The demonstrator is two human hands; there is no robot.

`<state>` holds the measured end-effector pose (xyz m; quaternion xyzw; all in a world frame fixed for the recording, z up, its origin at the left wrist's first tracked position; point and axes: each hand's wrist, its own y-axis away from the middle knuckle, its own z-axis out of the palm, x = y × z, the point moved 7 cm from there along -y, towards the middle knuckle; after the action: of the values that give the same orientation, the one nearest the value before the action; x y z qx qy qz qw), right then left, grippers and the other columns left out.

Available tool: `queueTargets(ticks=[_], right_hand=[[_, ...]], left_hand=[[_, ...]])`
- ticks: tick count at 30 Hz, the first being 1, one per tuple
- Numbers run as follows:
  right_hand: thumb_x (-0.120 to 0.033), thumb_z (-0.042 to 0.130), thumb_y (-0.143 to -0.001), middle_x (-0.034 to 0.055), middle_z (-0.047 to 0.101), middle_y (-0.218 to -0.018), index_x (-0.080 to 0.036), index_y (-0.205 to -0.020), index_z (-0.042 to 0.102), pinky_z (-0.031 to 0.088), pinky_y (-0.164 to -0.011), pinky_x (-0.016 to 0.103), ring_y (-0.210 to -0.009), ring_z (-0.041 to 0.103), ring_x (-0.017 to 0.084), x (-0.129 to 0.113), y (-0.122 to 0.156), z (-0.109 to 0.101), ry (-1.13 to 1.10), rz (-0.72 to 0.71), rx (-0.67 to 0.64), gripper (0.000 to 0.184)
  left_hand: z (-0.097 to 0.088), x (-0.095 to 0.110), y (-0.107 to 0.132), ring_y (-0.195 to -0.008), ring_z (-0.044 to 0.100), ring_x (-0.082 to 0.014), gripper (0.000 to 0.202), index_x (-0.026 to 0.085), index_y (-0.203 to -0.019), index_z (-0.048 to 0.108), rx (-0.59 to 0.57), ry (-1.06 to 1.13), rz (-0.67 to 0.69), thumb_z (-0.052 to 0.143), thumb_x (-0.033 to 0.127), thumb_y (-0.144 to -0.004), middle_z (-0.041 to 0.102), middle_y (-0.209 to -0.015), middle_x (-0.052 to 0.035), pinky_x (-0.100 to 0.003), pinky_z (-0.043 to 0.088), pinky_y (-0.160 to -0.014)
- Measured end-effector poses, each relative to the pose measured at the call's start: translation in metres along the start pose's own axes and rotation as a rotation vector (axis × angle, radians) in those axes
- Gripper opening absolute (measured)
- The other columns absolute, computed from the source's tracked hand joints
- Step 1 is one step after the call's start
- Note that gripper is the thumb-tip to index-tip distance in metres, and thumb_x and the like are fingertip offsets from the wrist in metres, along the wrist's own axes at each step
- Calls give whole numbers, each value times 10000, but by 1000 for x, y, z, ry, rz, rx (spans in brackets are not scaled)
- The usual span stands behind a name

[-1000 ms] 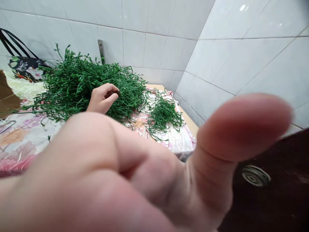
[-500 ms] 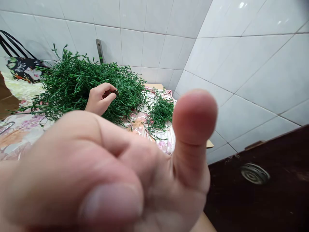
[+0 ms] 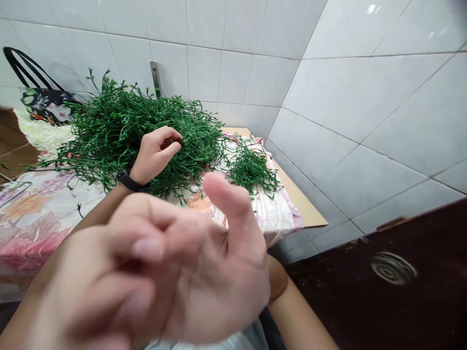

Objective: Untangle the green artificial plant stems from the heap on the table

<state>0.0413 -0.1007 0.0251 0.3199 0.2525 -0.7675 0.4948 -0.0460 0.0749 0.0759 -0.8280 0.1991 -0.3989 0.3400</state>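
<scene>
My left hand [image 3: 156,151], with a black band on its wrist, rests at the front of a large heap of green artificial plant stems [image 3: 120,116]. Its thumb and index finger are closed towards each other; a small dark bit shows at their tips, too unclear to name. Close to the camera and blurred, my right hand [image 3: 197,272] is raised with its palm partly showing. The thumb stands apart and the fingers are loosely bent, with nothing visible in them. Beyond it, a smaller bunch of green stems [image 3: 251,167] lies on the flowered cloth [image 3: 40,218].
A wooden board edge [image 3: 301,199] juts out at the table's right end. On the left are a black floral bag [image 3: 47,104], pale cream petals [image 3: 45,133] and a metal wire piece [image 3: 16,193]. White tiled walls enclose the corner. A round drain cover [image 3: 393,268] shows on the dark floor.
My right hand has moved away from the camera and lower, uncovering the table's right end and my left wrist. My left hand stays in place at the heap; the view has shifted slightly.
</scene>
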Motion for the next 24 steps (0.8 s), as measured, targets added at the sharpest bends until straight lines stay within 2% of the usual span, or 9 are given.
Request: queueTargets(ticks=[2,4,7,11,13,16,18,20,24], right_hand=[[-550,469,-680,-39,420,-641,-276,-675,509,420,-615,314,-635,440,122,-38,1,1,37,-141,74,278],[-419,611,-661,-47,378,-598,-210,-618,462,439,-599,290,-583,435,97,-84,-1,-7,214,-388,115,260],[-268,597,-740,-41,437,-646,-195,-706,488,425,-612,259,-596,451,79,-139,2,-46,659,-615,374,135],[-257,575,-767,-40,439,-660,-188,-695,479,393,-621,229,-605,439,62,-186,10,-91,1093,-774,583,138],[-302,553,-790,-31,469,-677,-184,-718,509,392,-638,231,-635,453,67,-196,7,-105,1252,-720,572,146],[-344,564,-785,5,554,-841,-187,-858,562,418,-710,238,-770,509,87,-194,-5,-117,1350,-521,431,173],[-345,575,-778,31,576,-960,-198,-990,548,441,-770,262,-863,539,107,-186,-10,-122,1286,-389,314,259],[-328,596,-765,39,594,-957,-202,-1067,518,460,-783,285,-872,561,118,-179,-12,-128,1189,-322,258,337],[-270,669,-702,10,605,-815,-182,-1000,564,479,-713,261,-756,564,97,-170,-11,-145,1086,-311,304,328]], left_hand=[[2,5,0,-581,462,-100,99,166,-731,611,-50,34,-10,526,206,-700,560,-666,7,-239,343,-520],[4,10,1,-567,460,-100,110,150,-726,615,-97,72,1,519,198,-699,564,-655,-7,-239,338,-510],[5,18,3,-542,438,-87,95,137,-694,609,-110,81,52,550,211,-698,550,-630,-4,-230,331,-499],[7,18,4,-535,428,-78,111,142,-691,604,-106,100,72,574,244,-723,542,-629,2,-217,330,-492],[6,17,3,-550,441,-82,117,145,-714,600,-96,131,65,573,256,-738,545,-644,-1,-216,342,-503],[5,18,3,-559,439,-83,132,148,-752,594,-76,141,74,563,275,-764,540,-658,-1,-218,342,-510],[4,19,3,-560,431,-81,136,149,-764,588,-63,128,86,553,279,-778,532,-659,1,-217,337,-511],[3,18,2,-558,423,-77,138,149,-766,581,-43,118,79,542,279,-791,525,-663,3,-214,334,-511],[-2,10,2,-544,410,-68,143,149,-775,571,74,114,17,525,280,-807,517,-663,9,-205,323,-500]])
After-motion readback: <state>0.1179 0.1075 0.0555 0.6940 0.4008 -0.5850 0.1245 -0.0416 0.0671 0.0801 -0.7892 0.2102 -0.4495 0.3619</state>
